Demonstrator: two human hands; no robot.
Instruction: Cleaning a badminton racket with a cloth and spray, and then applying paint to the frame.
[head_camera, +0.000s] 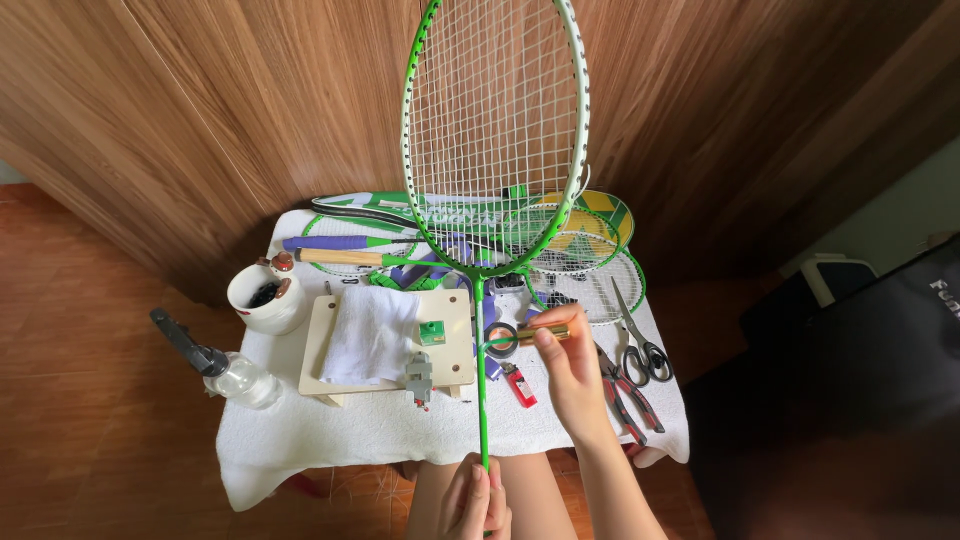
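Observation:
A green and white badminton racket (495, 130) stands upright over a small white-covered table (350, 430), its strung head high against the wood wall. My left hand (475, 500) grips the lower end of its thin green shaft (481, 390) at the bottom of the view. My right hand (568, 365) holds a small tool with a brass-coloured handle (545, 334) and a dark ring end (502, 340), which sits against the shaft just below the racket's throat.
On the table lie several other rackets (590, 250), a wooden board (450, 340) with a folded white cloth (368, 335), a white cup (265, 300), a clear spray bottle (235, 375), a red lighter (520, 385), scissors (640, 345) and red-handled pliers (630, 395). A dark bag (880, 330) is at right.

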